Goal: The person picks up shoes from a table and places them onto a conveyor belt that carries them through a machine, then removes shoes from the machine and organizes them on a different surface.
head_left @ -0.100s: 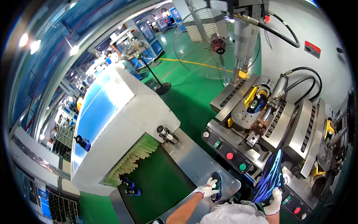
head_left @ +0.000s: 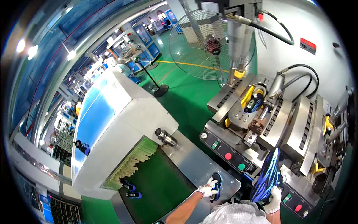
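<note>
My right hand [head_left: 274,199], in a white glove, is closed round the lower end of a blue-and-black striped shoe [head_left: 267,177]. That shoe is raised in front of the press, its narrow end pointing up and away. On the metal ledge lies a second dark blue shoe [head_left: 217,182]. My left hand [head_left: 207,188], also gloved, has its fingers closed on the near side of this second shoe. A further dark shoe [head_left: 256,101] sits clamped in the press station [head_left: 240,115], between yellow pads.
A control panel [head_left: 225,153] with red and green buttons fronts the press. Left stands a white machine [head_left: 126,119] with a fringed opening over a green conveyor [head_left: 160,190], which carries two shoes [head_left: 133,195]. A metal flask [head_left: 166,137] stands on the ledge; a large fan [head_left: 213,44] is behind.
The whole view has shifted slightly, with the machines a little further left. Both hands keep their places on the two shoes; the raised shoe has turned a little.
</note>
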Action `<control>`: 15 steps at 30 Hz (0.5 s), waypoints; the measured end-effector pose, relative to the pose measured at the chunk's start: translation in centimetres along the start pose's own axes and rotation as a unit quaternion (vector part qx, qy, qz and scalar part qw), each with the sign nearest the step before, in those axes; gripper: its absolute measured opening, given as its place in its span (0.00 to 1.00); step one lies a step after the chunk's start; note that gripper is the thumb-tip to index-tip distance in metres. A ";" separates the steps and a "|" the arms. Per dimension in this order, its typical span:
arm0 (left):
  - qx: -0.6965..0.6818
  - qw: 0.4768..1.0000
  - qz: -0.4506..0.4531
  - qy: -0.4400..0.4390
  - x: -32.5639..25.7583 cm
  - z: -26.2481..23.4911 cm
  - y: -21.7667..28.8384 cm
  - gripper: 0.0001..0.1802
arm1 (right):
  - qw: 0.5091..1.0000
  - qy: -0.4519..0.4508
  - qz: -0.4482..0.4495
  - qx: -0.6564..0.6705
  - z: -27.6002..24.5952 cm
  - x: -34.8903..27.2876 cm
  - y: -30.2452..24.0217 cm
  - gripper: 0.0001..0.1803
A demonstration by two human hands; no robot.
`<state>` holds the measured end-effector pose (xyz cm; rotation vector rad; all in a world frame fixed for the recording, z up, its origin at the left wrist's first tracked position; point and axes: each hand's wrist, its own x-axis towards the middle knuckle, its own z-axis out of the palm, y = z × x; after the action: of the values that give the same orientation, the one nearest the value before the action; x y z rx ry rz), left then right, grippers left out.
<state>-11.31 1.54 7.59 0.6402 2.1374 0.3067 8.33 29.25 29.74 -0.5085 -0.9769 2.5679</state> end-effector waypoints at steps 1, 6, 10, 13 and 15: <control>0.008 1.000 0.011 0.000 0.4 0.6 -1.2 0.47 | 1.000 0.018 0.014 0.014 0.7 0.1 -0.5 0.40; 0.018 1.000 0.020 0.011 1.0 1.2 -1.3 0.47 | 0.998 0.037 0.015 0.040 0.4 -0.1 -0.7 0.40; 0.016 0.999 0.020 0.024 1.3 1.5 -1.5 0.49 | 0.995 0.044 0.029 0.079 0.1 -0.4 -0.9 0.40; 0.003 0.999 0.012 0.032 1.6 1.9 -1.0 0.49 | 0.995 0.031 0.030 0.092 -1.0 0.1 -0.6 0.41; 0.007 0.999 0.006 0.042 1.5 2.2 -1.0 0.50 | 0.994 0.012 0.036 0.103 -2.0 0.3 -0.2 0.40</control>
<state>-10.63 1.55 4.80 0.6596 2.2186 0.3306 8.98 30.68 28.45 -0.5252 -0.6867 2.6804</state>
